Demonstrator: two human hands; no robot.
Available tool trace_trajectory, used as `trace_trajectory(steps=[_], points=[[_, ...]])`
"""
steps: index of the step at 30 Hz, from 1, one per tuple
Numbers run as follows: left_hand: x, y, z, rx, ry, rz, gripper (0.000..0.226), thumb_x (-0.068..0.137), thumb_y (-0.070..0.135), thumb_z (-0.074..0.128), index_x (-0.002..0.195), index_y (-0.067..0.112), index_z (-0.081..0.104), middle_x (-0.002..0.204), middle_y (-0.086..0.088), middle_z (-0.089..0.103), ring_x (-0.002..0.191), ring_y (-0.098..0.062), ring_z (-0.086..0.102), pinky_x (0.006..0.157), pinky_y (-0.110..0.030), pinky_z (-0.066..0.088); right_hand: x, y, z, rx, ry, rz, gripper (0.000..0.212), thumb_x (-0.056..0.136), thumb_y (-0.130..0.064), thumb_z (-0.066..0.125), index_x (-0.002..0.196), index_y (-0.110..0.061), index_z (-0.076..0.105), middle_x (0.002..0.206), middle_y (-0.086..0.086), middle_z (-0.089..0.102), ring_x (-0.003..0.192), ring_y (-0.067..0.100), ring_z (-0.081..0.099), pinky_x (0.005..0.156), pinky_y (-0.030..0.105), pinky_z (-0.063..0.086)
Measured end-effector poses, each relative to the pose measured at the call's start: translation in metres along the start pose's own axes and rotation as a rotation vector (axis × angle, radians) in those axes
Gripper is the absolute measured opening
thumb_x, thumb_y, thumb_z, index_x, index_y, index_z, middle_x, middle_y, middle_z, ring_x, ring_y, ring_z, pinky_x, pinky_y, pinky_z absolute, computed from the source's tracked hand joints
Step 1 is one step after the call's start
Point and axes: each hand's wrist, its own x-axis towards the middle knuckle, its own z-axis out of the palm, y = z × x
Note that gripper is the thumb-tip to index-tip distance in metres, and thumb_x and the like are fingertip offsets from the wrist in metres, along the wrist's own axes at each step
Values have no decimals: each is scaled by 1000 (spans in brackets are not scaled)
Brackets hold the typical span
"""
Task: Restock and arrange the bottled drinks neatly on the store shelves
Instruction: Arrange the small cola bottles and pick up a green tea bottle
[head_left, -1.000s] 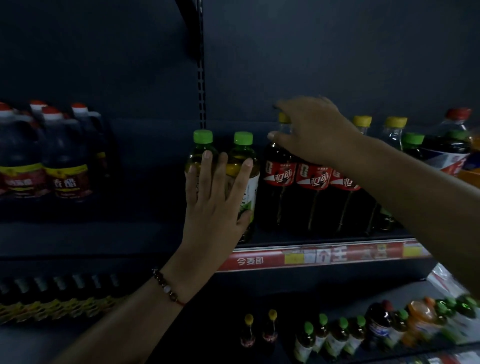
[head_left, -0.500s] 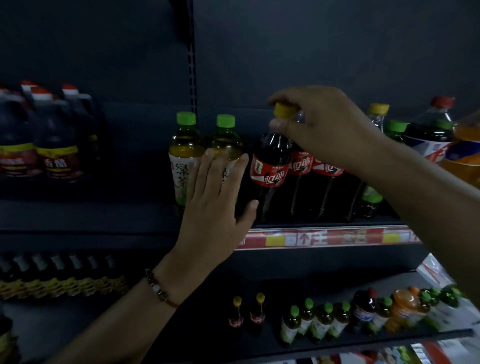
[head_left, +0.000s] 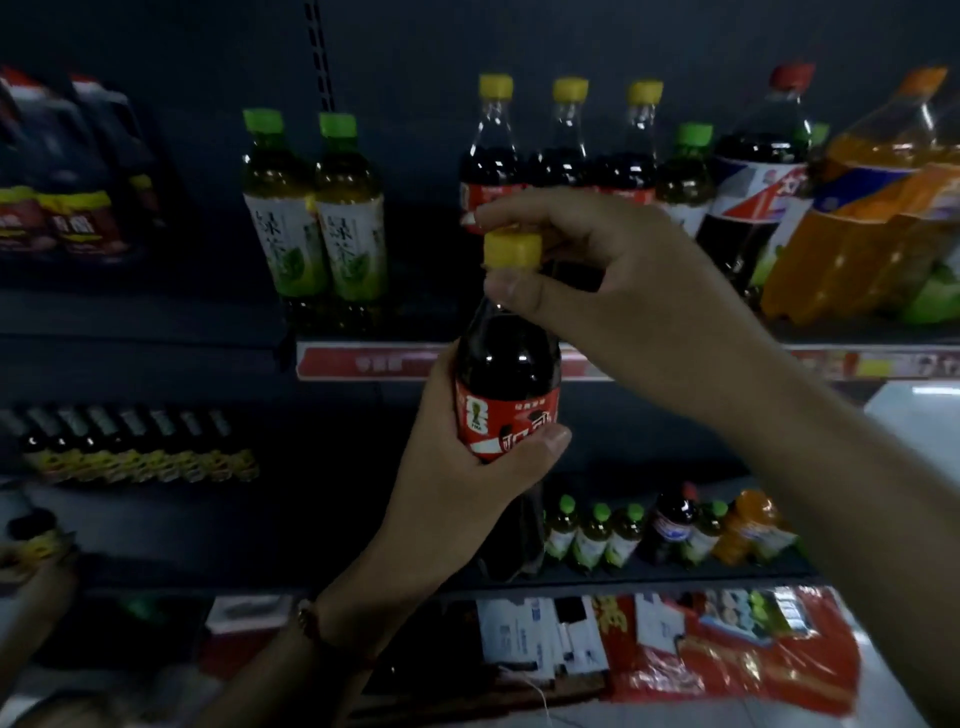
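A dark cola bottle (head_left: 506, 374) with a red label and yellow cap is held upright in front of the shelf, off its surface. My left hand (head_left: 457, 467) grips its body around the label. My right hand (head_left: 597, 280) pinches the neck just under the cap. On the upper shelf (head_left: 363, 358) behind, three more yellow-capped cola bottles (head_left: 566, 156) stand in a row. Two green-capped tea bottles (head_left: 317, 218) stand to their left.
Large cola (head_left: 753, 171) and orange soda bottles (head_left: 872, 208) crowd the shelf's right end. Dark red-capped bottles (head_left: 67, 171) stand at far left. The lower shelf carries small green tea bottles (head_left: 592, 535) and a row of dark bottles (head_left: 135, 441). Red packets (head_left: 727, 649) lie below.
My right hand has pulled the cola bottle off the shelf, toward me and down. My left hand left the tea bottles and now grips the cola bottle's body.
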Motion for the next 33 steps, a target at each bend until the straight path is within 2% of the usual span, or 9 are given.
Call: trace_trajectory(steps=[3,7,11,14,17,21,27,30,33], points=[[-29,-2,29,-75,19,-99,65,68,32,76,127,35,49,104,17,68,93,-1,68,71,-13,53,-47,27,0,244,-11,143,46,86,-45,61,131,-41,51,116,-22,60,105,-13,56,86,9,48],[-52,-9,59,-166,74,-197,58,66,32,69,121,24,54,97,9,70,85,-1,69,67,-12,52,-119,69,16,542,-135,425,53,83,-49,53,135,-41,46,116,-25,61,101,-17,57,76,6,47],[-71,-23,77,-167,129,-270,49,74,28,79,116,21,56,94,1,69,80,-7,70,65,-16,53,-192,96,48,797,-289,689,50,76,-50,58,125,-46,45,112,-21,62,103,-5,62,77,11,50],[-83,-34,88,-132,124,-297,48,75,27,77,118,25,56,98,1,69,85,-9,70,66,-17,54,-227,103,68,915,-300,817,45,71,-29,68,111,-38,52,90,-19,73,84,-1,69,67,14,53],[-96,-50,94,-103,97,-345,57,72,32,81,121,22,54,98,3,68,85,-8,70,66,-16,54,-251,112,85,889,-222,852,40,78,-9,74,105,-34,58,90,-12,74,81,4,70,70,20,56],[-111,-84,88,-100,88,-441,50,81,41,73,125,32,53,107,12,70,99,-10,69,73,-22,57,-273,129,104,853,-153,937,50,71,-18,80,116,-26,60,91,1,70,75,17,64,69,24,53],[-128,-149,63,-18,33,-587,66,80,42,64,140,28,41,121,9,64,104,1,64,76,-15,54,-297,175,151,718,-199,1031,49,71,-17,84,112,-29,59,89,-8,68,71,5,65,66,20,51],[-132,-192,47,37,-7,-646,54,86,29,67,135,24,45,122,6,62,98,7,63,74,-8,50,-302,210,186,619,-254,1024,49,69,-20,85,111,-25,60,73,-17,65,62,0,60,62,17,46],[-131,-250,28,106,-32,-696,51,90,20,69,137,19,49,122,4,64,102,4,63,73,-6,48,-303,251,229,560,-293,1021,49,69,-23,84,111,-25,60,67,-23,64,59,-8,59,56,10,44]])
